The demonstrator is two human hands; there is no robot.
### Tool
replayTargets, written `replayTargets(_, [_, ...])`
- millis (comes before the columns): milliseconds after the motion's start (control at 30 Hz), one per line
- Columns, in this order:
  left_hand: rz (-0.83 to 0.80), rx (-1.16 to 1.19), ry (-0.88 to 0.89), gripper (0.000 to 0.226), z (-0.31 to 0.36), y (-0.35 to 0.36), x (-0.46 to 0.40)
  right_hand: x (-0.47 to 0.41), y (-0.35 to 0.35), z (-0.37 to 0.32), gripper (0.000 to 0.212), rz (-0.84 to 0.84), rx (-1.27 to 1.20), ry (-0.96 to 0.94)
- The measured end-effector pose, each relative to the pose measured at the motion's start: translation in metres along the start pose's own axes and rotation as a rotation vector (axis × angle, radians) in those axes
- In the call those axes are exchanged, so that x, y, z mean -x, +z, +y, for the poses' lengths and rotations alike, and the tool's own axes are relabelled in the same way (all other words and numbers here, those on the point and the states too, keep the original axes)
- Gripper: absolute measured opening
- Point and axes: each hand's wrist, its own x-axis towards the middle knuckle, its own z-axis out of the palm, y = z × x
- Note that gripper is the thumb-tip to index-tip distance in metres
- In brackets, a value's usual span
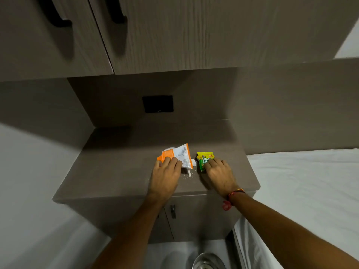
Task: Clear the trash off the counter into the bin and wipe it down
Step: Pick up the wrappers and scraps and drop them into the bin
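Note:
An orange and white torn wrapper point(180, 154) lies on the brown counter point(116, 171). My left hand point(165, 177) rests on its near left part, fingers laid over it. A green and yellow candy packet point(204, 158) lies just to its right, and my right hand point(219, 175) has its fingertips pressed on the packet's near side. Between the two hands sit a small white scrap point(189, 173) and a scatter of white crumbs. Whether either hand has closed around its wrapper is not visible.
A metal bin point(208, 261) shows at the bottom edge, on the floor below the counter. Cabinet doors with a handle point(172, 210) sit under the counter. A white bed point(310, 191) is at the right, wall cabinets overhead, and a black socket plate point(157, 103) on the back wall.

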Motion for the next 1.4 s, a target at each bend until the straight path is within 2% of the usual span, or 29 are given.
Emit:
replayTargets(133, [0.066, 0.082, -0.027, 0.010, 0.032, -0.025, 0.024, 0.047, -0.034, -0.019, 0.017, 0.116, -0.152, 0.113])
replayTargets(233, [0.066, 0.165, -0.017, 0.004, 0.061, -0.036, 0.044, 0.090, -0.045, -0.036, 0.014, 0.140, -0.291, 0.247])
replayTargets(400, [-0.031, 0.324, 0.003, 0.014, 0.100, -0.029, 0.092, 0.162, -0.026, -0.049, 0.008, 0.062, -0.344, 0.295])
replayTargets(500, [-0.176, 0.463, -0.029, 0.014, 0.123, -0.002, 0.124, 0.198, -0.001, -0.052, 0.007, 0.013, -0.450, 0.351])
replayTargets(633, [-0.302, 0.726, -0.227, 0.012, 0.148, 0.060, 0.170, 0.241, 0.064, -0.061, 0.007, -0.093, -0.597, 0.506])
replayTargets(767, [-0.518, 0.911, -0.518, 0.016, 0.165, 0.154, 0.220, 0.285, 0.164, -0.077, 0.006, -0.308, -0.803, 0.760])
replayTargets(867, [-0.637, 0.952, -0.623, 0.013, 0.178, 0.232, 0.254, 0.313, 0.249, -0.084, 0.007, -0.414, -0.892, 0.916])
replayTargets(1000, [-0.681, 0.941, -0.768, 0.013, 0.199, 0.330, 0.286, 0.338, 0.348, -0.088, 0.011, -0.489, -0.933, 1.050])
replayTargets(1133, [-0.709, 0.905, -0.865, 0.015, 0.222, 0.404, 0.319, 0.350, 0.429, -0.089, 0.006, -0.563, -0.888, 1.057])
replayTargets(1233, [-0.745, 0.915, -0.855, 0.011, 0.229, 0.435, 0.335, 0.353, 0.466, -0.091, 0.002, -0.583, -0.890, 1.125])
replayTargets(1400, [-0.688, 0.940, -0.844, 0.017, 0.222, 0.452, 0.339, 0.351, 0.486, -0.095, 0.018, -0.639, -0.850, 1.070])
